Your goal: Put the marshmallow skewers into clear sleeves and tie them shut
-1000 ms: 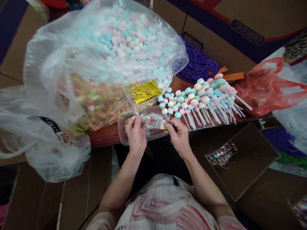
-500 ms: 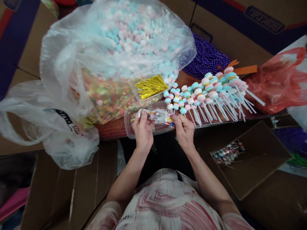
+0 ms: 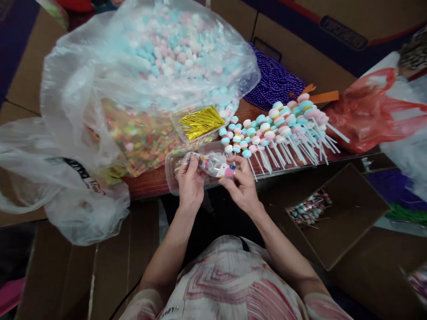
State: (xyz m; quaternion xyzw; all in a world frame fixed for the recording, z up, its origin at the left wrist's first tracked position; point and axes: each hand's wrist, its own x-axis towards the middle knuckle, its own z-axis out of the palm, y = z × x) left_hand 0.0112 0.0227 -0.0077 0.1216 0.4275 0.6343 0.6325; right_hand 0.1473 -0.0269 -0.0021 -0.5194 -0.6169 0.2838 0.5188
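My left hand [image 3: 191, 182] is closed on one end of a small clear plastic bag [image 3: 213, 165] with a colourful print, the thumb lying on top. At the bag's other end, the thumb and fingers of my right hand [image 3: 243, 182] hold its edge between them, bent and somewhat spread. Under the bag is a clear plastic tray [image 3: 171, 171], partly covered by my left hand, with more printed bags in it. To the right lie several candy skewers [image 3: 267, 129] in pink, blue and white on white sticks. Gold twist ties [image 3: 202, 122] fill a small tray behind.
A large clear bag of pastel candies [image 3: 176, 53] stands at the back, above a bag of orange-green candies [image 3: 143, 138]. Purple bead strings [image 3: 273, 80] and a red plastic bag [image 3: 373, 111] lie to the right. Below right, a cardboard box [image 3: 343, 218] holds wrapped skewers.
My right hand has loosened from a tight pinch to more spread fingers at the bag's end. The bag looks wider there. The whole view has shifted slightly.
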